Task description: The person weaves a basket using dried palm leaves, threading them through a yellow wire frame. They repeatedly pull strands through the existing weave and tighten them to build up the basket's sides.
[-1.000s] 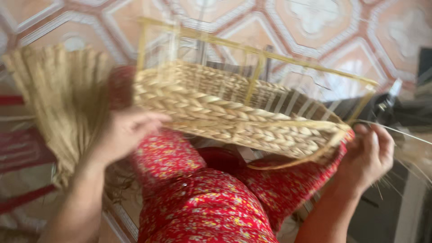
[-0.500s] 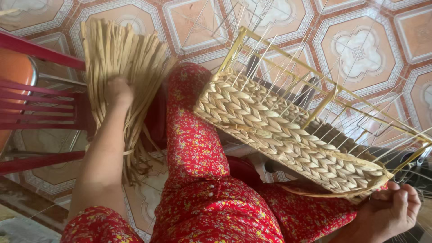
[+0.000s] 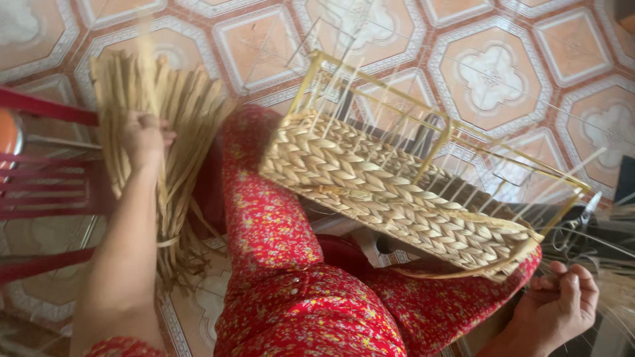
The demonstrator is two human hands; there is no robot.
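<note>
Head view: left hand point(image 3: 144, 139) is reached out to the side w/ fingers curled into a bundle of dry straw strands point(image 3: 159, 132) standing by a red chair point(image 3: 46, 192), gripping a few strands near the top. Half-woven basket point(image 3: 397, 198) on a yellow wire frame lies tilted across the lap, resting on legs in red floral trousers point(image 3: 284, 277) over the patterned tile floor point(image 3: 489, 73). Right hand point(image 3: 559, 307) sits just below the basket's near-right corner, fingers loosely pinched on a thin strand end, approx touching the weave; scissors point(image 3: 582, 218) lie near, beyond that corner.
</note>
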